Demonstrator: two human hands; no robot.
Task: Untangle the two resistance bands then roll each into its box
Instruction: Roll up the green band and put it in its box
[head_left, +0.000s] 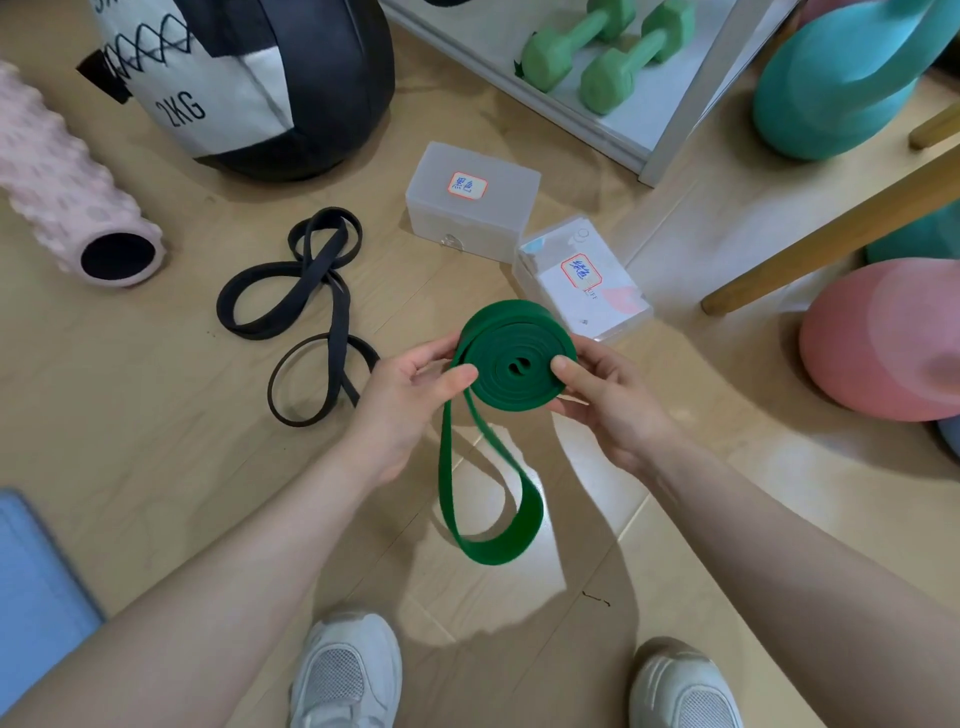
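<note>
A green resistance band is wound into a coil that I hold above the floor, with a loose loop of it hanging down below. My left hand pinches the coil's left edge with thumb on top. My right hand grips its right edge the same way. The black resistance band lies apart on the floor to the left, in loose crossed loops. Two clear plastic boxes with red-framed labels sit shut behind the coil: one further back, one just beyond my right hand.
A pink foam roller and a black-and-white 2KG ball lie at the back left. Green dumbbells rest on a white shelf. Teal and pink kettlebells and a wooden leg stand right. My white shoes are below.
</note>
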